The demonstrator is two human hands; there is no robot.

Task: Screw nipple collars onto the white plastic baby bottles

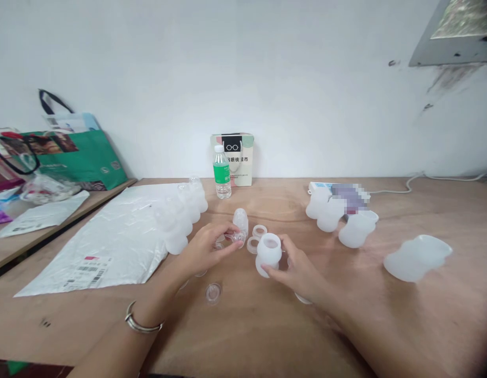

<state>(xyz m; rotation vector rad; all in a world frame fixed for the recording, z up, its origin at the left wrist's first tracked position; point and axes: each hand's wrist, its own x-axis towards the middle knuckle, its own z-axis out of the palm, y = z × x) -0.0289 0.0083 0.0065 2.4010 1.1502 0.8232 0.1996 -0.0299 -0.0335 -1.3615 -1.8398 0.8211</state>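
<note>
My right hand point(300, 266) is closed round a small white translucent bottle body point(269, 258), its open mouth facing up, at the middle of the table. To its left, my left hand point(211, 242) pinches a small clear nipple-like piece point(239, 239) between thumb and fingers. Just behind that piece stands a clear domed cap point(240, 218). Two white rings, a far ring point(260, 229) and a near ring point(251, 245), lie between the cap and the bottle body. A clear round piece point(213, 293) lies nearer me; other round pieces are partly hidden under both hands.
Several capped white bottles point(176, 239) stand in a row at left, by a white mailing bag point(109, 241). Several uncapped bottle bodies point(355, 231) stand at right. A water bottle point(223, 176) and paper bag point(243, 157) stand at the wall. A cable point(401, 189) runs back right.
</note>
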